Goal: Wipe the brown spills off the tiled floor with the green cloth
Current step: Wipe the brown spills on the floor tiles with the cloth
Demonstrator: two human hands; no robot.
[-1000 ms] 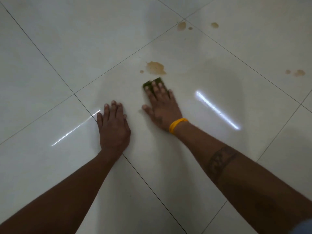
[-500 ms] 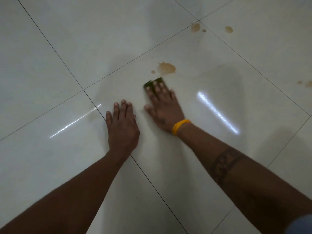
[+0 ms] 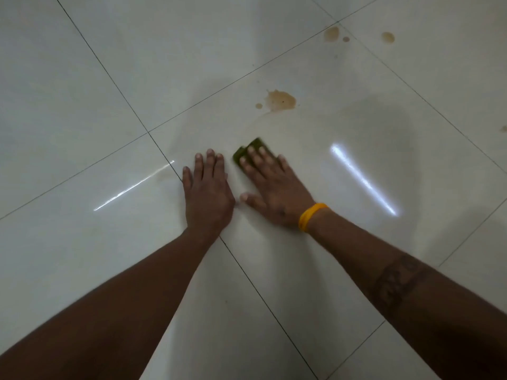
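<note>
Task looks early-to-mid, judging by what's left: biggest brown spill (image 3: 281,100) w/ a small droplet beside it sits untouched ahead of the right hand's (image 3: 274,190) fingertips, apart from them, and further blots (image 3: 331,33) lie well beyond, near a tile joint; tile right under and behind the fingers shows only a faint wet smear, no brown. Green cloth (image 3: 253,149) is a small, dark, folded pad, pinned flat on the tiled floor (image 3: 82,78) under the right fingers, which lie straight and slightly spread, far edge poking past the tips. Left hand (image 3: 207,193) rests flat just beside, fingers straight and close together, touching floor, no cloth.
</note>
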